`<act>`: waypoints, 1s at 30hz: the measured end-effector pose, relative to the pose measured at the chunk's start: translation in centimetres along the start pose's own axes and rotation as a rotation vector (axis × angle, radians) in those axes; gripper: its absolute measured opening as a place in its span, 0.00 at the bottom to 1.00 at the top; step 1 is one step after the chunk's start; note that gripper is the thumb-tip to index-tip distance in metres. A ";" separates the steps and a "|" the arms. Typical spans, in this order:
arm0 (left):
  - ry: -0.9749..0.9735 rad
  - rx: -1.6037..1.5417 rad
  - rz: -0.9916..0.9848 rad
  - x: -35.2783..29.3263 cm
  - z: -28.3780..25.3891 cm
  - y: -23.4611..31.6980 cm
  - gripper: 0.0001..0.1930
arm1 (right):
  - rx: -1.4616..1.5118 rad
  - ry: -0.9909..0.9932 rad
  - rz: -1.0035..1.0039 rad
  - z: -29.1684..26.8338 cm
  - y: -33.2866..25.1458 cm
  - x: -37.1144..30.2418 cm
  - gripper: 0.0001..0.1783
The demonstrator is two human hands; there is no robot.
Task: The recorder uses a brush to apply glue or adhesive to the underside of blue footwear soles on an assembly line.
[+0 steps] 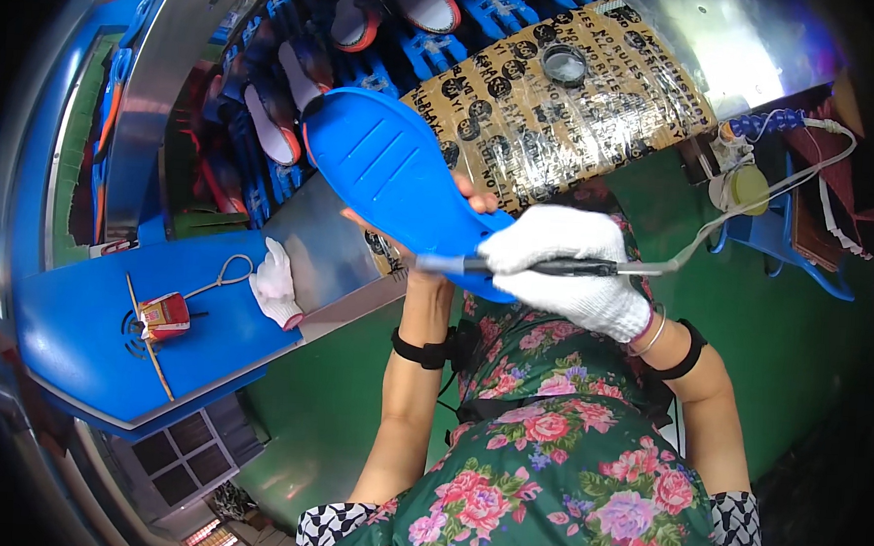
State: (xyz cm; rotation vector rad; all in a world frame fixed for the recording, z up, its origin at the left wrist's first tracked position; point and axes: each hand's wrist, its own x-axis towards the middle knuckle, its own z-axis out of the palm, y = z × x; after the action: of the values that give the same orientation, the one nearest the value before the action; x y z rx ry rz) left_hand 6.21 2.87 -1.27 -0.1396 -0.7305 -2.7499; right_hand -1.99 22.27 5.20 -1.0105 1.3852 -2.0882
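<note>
My left hand point(475, 194), bare, is closed round the waist of a blue sole-shaped plate point(388, 167). Its fingers curl over the far edge, and the rest of the hand is mostly hidden beneath. Three slots cross the plate's broad end, and a strip of orange shows at its tip. My right hand point(566, 265), in a white knitted glove, is closed round a slim black-handled tool point(556, 267). A thin tube leaves the tool's metal end at the right. Its grey tip is blurred and lies over the plate's narrow end; whether they touch I cannot tell.
Shoes point(272, 126) on blue holders fill a rack at the back left. A tape-covered board point(525, 110) bears a round clear container point(565, 64). On the blue table point(79, 314) lie a white glove point(276, 279) and a red carton point(166, 316). The tube point(706, 223) loops right.
</note>
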 end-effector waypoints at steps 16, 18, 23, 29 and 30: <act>0.021 -0.125 -0.107 1.4 -0.1 0.7 0.64 | -0.507 -0.083 -0.414 0.6 -0.3 -1.5 0.14; 0.090 -0.115 -0.096 1.1 -0.2 0.9 0.63 | -0.305 -0.127 -0.251 -0.2 -0.8 -1.5 0.11; 0.133 -0.060 -0.090 1.8 0.2 1.4 0.63 | -0.391 -0.040 -0.252 -1.1 -0.2 -1.4 0.12; 0.160 -0.082 -0.194 2.4 0.6 1.7 0.64 | -0.190 -0.175 -0.123 -0.8 -0.1 -2.8 0.12; 0.089 -0.148 -0.180 2.5 0.8 1.6 0.64 | 0.015 -0.156 0.012 -1.1 0.2 -2.6 0.11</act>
State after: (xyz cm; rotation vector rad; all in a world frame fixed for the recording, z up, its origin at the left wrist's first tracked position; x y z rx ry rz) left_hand 4.32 1.35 0.61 0.0181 -0.5401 -2.9591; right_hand -1.14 24.65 3.86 -1.1304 1.2931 -1.9630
